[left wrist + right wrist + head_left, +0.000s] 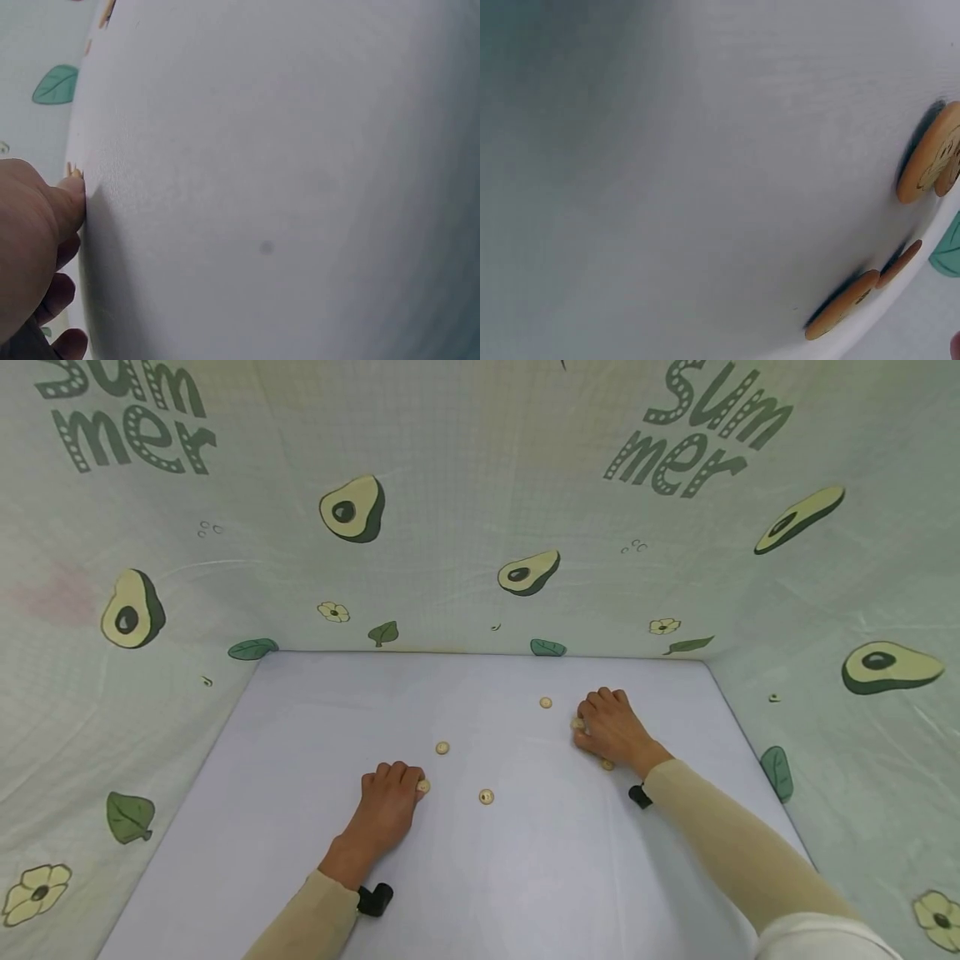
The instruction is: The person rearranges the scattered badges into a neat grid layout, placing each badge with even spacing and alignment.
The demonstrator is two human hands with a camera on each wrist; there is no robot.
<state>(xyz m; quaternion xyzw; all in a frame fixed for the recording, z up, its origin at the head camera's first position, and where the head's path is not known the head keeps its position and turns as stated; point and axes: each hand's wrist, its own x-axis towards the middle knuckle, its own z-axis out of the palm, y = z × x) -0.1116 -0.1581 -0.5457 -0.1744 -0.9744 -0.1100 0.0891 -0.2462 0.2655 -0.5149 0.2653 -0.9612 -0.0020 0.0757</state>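
Small round wooden discs with dark markings on their faces lie on a white tabletop. In the head view, my left hand (388, 802) pinches one disc (423, 786) at its thumb side. The left wrist view shows that thumb (69, 202) against a thin wooden edge (76, 172). Farther right and farther away, my right hand (611, 727) holds another disc (577, 724) between thumb and fingers. A further disc (607, 764) lies just below the right hand, partly covered by it. In the right wrist view, a large disc (928, 161) shows carved lines; that hand is almost entirely out of frame.
Loose discs lie between the hands: one (442, 747) near the left hand, one (486, 797) nearer me, and one (546, 702) toward the back. A cloth printed with avocados (528, 573) and leaves rises around the white tabletop (525, 877). Dark wrist cameras (375, 900) sit below both hands.
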